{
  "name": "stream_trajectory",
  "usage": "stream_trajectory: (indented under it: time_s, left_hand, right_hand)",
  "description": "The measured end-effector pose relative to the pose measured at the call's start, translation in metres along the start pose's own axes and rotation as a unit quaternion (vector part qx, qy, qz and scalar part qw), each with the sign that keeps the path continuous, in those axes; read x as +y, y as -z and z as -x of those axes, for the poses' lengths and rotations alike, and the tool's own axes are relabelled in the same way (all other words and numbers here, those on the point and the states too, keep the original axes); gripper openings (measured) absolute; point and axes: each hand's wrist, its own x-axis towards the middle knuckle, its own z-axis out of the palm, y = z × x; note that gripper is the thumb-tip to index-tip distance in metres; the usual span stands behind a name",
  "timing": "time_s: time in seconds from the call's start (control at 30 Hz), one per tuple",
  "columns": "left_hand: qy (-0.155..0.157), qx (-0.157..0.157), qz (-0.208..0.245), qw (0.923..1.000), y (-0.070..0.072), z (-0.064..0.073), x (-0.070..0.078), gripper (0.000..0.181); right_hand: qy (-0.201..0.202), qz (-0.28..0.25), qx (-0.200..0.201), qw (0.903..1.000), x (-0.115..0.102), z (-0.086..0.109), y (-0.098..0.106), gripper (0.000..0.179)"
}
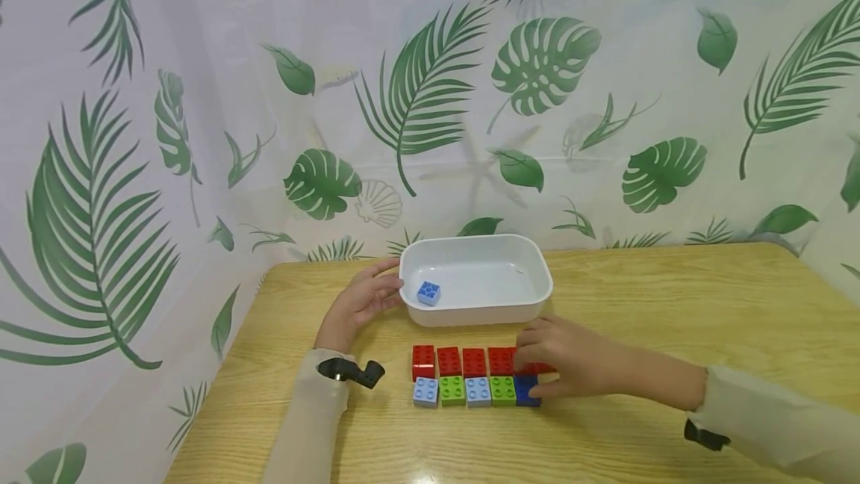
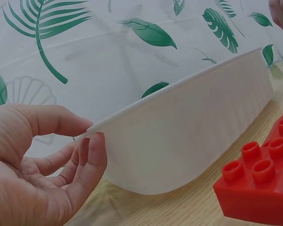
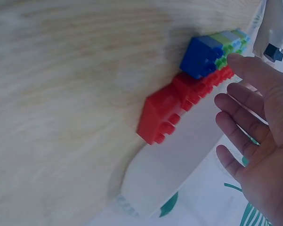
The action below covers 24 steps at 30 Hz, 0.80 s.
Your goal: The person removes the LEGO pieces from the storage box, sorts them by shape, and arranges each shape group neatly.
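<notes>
My left hand (image 1: 363,299) pinches the left rim of a white tub (image 1: 477,315), thumb and fingertips meeting at its edge in the left wrist view. Inside the tub lies one blue toy building brick (image 1: 428,293). In front of it, red bricks (image 1: 473,362) form a row. Nearer to me runs a second row with light blue bricks (image 1: 425,392), green bricks (image 1: 452,391) and a dark blue brick (image 1: 524,391) at its right end. Over the right end of both rows hovers my right hand (image 1: 578,357), fingers spread and nothing between them in the right wrist view.
Everything stands on a wooden table (image 1: 672,305). Behind it hangs a white curtain (image 1: 443,208) with green leaf prints, which also runs along the left side. A black wrist device (image 1: 351,371) sits on the left sleeve.
</notes>
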Motion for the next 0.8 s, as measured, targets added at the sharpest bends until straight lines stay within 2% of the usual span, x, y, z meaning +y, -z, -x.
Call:
stream_trajectory:
  time_s: [0.3, 0.53, 0.8]
  left_hand:
    - [0.0, -0.007, 0.014, 0.9999, 0.001, -0.001, 0.0, 0.057]
    - [-0.001, -0.006, 0.014, 0.9999, 0.0, -0.001, 0.0, 0.056]
    - [-0.001, 0.0, 0.015, 0.9999, 0.0, -0.001, -0.001, 0.055]
  right_hand:
    - [0.019, 0.026, 0.035, 0.9989, 0.004, -0.029, 0.009, 0.022]
    - [-0.012, 0.003, 0.041, 0.9991, 0.011, -0.061, 0.022, 0.02]
    - [-0.043, 0.006, 0.027, 0.9987, 0.02, -0.1, 0.031, 0.021]
